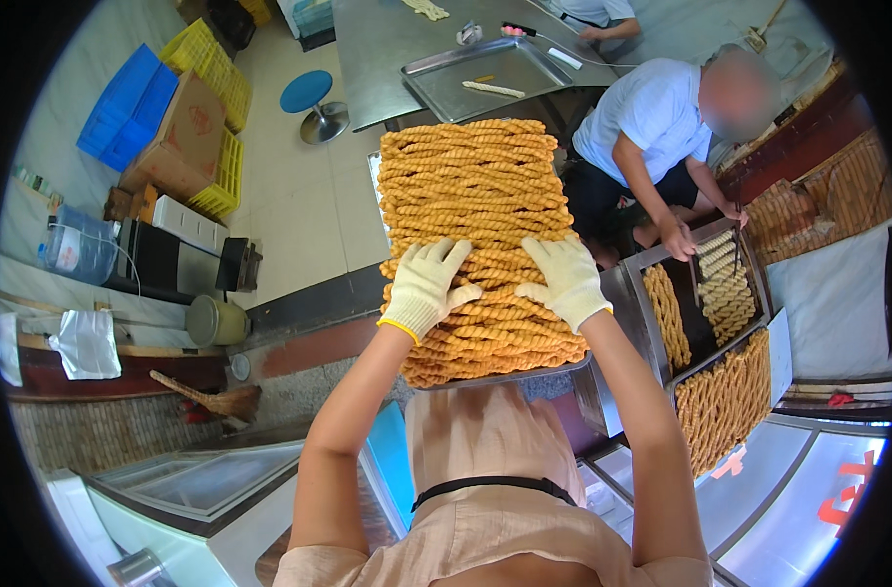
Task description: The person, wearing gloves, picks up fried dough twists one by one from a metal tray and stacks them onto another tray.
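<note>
A deep pile of golden fried dough twists [479, 187] lies in rows on a metal tray [519, 376] before me. Both of my hands wear cream knitted gloves. My left hand [429, 285] rests on the left part of the pile, fingers spread and pointing away from me. On the right part lies my right hand [565, 280], thumb turned inward and fingers apart. Neither glove is closed around a twist. Twists under the palms are hidden.
To the right, a co-worker [644, 132] leans over a fryer [691, 293] holding pale and browned twists. Beside it is another tray of fried twists [725, 403]. Ahead stands a steel table [376, 66] with a shallow tray [446, 103]; a blue stool [306, 92] is at left.
</note>
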`<state>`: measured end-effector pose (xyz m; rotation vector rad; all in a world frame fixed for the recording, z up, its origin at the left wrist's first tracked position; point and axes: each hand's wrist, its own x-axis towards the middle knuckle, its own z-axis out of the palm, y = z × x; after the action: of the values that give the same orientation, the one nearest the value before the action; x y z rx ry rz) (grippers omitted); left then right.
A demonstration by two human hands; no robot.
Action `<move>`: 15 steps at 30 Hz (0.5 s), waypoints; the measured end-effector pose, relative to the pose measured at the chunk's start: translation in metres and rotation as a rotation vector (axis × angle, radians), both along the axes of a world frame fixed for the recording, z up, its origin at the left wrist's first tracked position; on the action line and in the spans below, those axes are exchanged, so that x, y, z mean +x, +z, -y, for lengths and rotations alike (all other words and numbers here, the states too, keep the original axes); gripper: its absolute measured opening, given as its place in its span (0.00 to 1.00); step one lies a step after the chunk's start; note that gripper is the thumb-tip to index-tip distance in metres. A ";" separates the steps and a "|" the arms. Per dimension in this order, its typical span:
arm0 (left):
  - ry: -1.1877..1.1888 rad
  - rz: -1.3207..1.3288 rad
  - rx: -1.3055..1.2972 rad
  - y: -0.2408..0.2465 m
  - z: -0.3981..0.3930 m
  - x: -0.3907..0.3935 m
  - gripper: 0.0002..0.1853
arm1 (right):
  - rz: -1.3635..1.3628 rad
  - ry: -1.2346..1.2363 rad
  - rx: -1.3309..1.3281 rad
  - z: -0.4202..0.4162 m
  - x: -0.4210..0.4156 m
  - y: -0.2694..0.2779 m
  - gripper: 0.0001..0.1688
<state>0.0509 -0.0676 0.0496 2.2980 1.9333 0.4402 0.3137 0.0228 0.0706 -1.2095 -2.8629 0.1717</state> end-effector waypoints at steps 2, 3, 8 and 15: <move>-0.026 0.030 -0.023 0.007 0.001 -0.002 0.41 | 0.036 0.035 -0.017 0.002 0.002 0.009 0.43; -0.036 0.045 -0.033 0.010 0.002 -0.003 0.40 | -0.006 0.074 0.046 0.002 0.006 0.010 0.42; -0.172 -0.088 0.058 0.009 0.005 0.017 0.36 | -0.119 0.151 0.139 0.003 0.026 -0.006 0.36; -0.097 0.161 0.162 0.003 0.001 0.008 0.25 | -0.410 -0.312 -0.042 -0.011 0.067 -0.013 0.32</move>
<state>0.0586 -0.0682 0.0524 2.3563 1.7618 0.7713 0.3804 0.0341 0.0579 -1.4158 -2.3056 0.4159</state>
